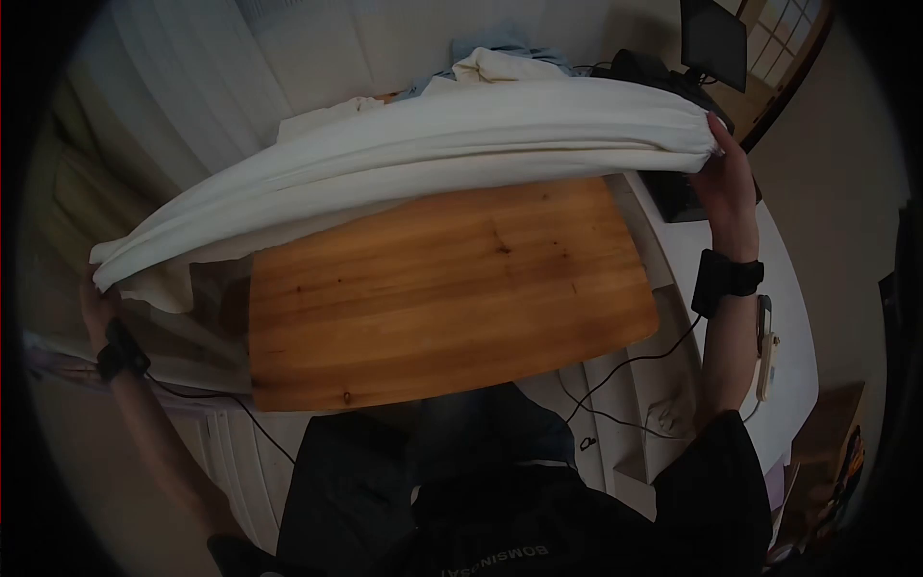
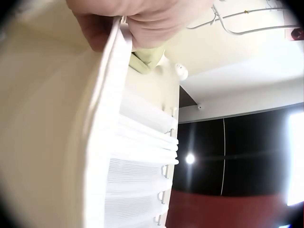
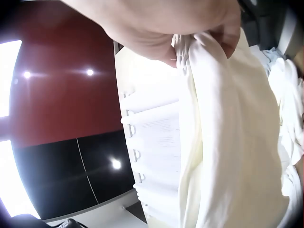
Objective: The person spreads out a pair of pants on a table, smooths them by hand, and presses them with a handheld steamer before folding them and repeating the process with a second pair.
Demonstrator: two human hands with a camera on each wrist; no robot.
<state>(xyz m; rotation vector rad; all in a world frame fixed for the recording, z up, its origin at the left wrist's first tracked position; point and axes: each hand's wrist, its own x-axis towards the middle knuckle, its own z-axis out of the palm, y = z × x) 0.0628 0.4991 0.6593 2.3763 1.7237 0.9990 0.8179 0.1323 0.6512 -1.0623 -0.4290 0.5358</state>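
A long white cloth [image 1: 413, 139] is stretched in the air between both hands, above the far part of a wooden table. My left hand [image 1: 97, 303] pinches its left end; in the left wrist view the fingers of that hand [image 2: 142, 19] grip the cloth's folded edge [image 2: 102, 118]. At the other end, my right hand [image 1: 726, 183] grips a gathered corner. The right wrist view shows thumb and fingers of the right hand [image 3: 180, 23] closed round bunched fabric [image 3: 213, 95], which falls in long folds.
Under the cloth stands the wooden table [image 1: 452, 288]. More crumpled cloth [image 1: 505, 65] lies behind it. A monitor [image 1: 713, 43] and a white desk [image 1: 784, 337] are at the right. Curtains [image 1: 192, 77] hang at the left. Cables [image 1: 625, 363] run from both wrists.
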